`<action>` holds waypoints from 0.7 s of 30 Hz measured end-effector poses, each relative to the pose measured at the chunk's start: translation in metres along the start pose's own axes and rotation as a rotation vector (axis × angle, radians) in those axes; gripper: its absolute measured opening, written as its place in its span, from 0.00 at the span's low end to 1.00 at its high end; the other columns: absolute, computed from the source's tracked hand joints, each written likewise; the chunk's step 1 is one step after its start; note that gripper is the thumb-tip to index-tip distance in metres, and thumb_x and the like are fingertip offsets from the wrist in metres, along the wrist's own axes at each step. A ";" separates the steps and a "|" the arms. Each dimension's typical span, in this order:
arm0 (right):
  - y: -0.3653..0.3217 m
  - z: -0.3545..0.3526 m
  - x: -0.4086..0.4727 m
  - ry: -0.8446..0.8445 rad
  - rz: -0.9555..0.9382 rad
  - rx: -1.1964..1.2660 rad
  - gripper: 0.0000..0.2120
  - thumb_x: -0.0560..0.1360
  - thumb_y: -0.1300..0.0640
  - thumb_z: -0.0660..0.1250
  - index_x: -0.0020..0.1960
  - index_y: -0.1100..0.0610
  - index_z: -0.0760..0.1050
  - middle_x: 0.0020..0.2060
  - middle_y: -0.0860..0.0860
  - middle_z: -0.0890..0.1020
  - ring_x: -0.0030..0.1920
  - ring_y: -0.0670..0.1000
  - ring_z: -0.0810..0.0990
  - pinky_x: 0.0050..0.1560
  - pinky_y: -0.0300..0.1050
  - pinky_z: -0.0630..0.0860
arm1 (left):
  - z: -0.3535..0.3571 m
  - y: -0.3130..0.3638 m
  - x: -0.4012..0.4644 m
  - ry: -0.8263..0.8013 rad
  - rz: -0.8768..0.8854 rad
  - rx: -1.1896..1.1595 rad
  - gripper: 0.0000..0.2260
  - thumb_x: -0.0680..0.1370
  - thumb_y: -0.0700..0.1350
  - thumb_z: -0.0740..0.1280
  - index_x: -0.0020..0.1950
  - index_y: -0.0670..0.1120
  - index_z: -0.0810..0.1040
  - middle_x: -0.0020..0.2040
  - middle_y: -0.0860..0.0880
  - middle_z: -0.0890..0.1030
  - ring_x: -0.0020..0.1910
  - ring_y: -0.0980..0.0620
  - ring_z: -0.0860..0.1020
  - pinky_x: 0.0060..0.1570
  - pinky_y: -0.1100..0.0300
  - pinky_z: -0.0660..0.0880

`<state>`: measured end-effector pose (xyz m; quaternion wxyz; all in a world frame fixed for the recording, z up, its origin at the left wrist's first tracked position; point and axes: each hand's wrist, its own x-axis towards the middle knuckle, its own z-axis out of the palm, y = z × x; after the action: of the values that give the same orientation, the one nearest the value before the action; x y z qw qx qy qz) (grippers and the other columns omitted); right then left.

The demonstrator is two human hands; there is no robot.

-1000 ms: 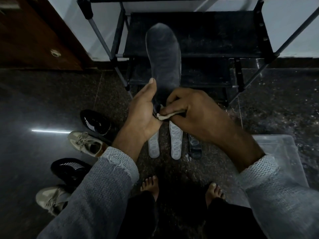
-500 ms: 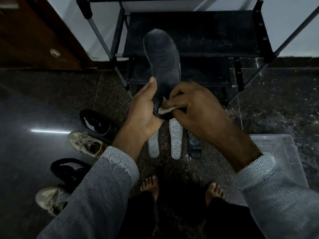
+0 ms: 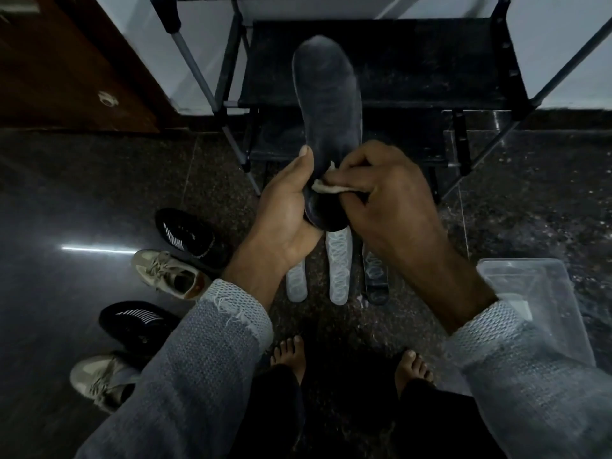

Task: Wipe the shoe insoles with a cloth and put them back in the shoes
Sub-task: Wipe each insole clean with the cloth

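My left hand grips the heel end of a dark grey insole, which points up and away from me. My right hand pinches a small white cloth and presses it against the insole just above the heel. On the floor under my hands lie three more insoles: two pale ones and a dark one. To the left stand two black shoes and two beige shoes, in a staggered row.
A black metal shoe rack stands straight ahead against the wall. A clear plastic tray lies on the dark stone floor at the right. A wooden door is at the upper left. My bare feet are below.
The insole has sunk lower in my left hand, so its heel now shows below the cloth. My right hand with the cloth has moved slightly up along it.
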<state>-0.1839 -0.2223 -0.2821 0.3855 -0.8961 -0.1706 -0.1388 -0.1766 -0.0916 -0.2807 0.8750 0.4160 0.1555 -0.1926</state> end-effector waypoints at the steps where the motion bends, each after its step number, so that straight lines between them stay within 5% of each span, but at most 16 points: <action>1: -0.002 0.001 0.000 -0.016 -0.015 0.001 0.10 0.72 0.65 0.67 0.49 0.58 0.84 0.44 0.53 0.80 0.46 0.55 0.77 0.45 0.46 0.75 | 0.000 0.000 0.000 0.002 -0.003 0.004 0.19 0.85 0.50 0.52 0.63 0.41 0.75 0.54 0.43 0.82 0.52 0.48 0.83 0.55 0.55 0.80; 7: -0.004 -0.001 0.002 -0.206 -0.160 0.011 0.10 0.70 0.62 0.67 0.47 0.55 0.85 0.42 0.51 0.81 0.45 0.51 0.76 0.43 0.41 0.68 | -0.003 0.000 0.000 0.036 -0.020 -0.002 0.20 0.84 0.52 0.55 0.66 0.39 0.74 0.56 0.42 0.82 0.52 0.48 0.83 0.50 0.56 0.80; 13: 0.001 -0.001 0.002 0.003 -0.003 -0.022 0.09 0.72 0.64 0.68 0.50 0.57 0.84 0.44 0.53 0.80 0.46 0.55 0.77 0.45 0.42 0.73 | 0.000 -0.003 0.002 -0.020 -0.037 -0.016 0.20 0.85 0.51 0.51 0.65 0.41 0.74 0.58 0.42 0.81 0.55 0.48 0.82 0.57 0.55 0.79; 21: -0.001 -0.008 0.004 -0.280 -0.171 0.020 0.11 0.70 0.64 0.68 0.47 0.54 0.85 0.42 0.51 0.80 0.44 0.52 0.77 0.42 0.44 0.72 | -0.003 -0.002 0.002 0.005 -0.025 -0.012 0.18 0.85 0.51 0.53 0.61 0.41 0.76 0.53 0.43 0.83 0.51 0.48 0.83 0.51 0.57 0.81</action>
<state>-0.1816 -0.2270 -0.2745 0.3535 -0.8850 -0.2998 -0.0433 -0.1763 -0.0909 -0.2850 0.8746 0.4093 0.1641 -0.2017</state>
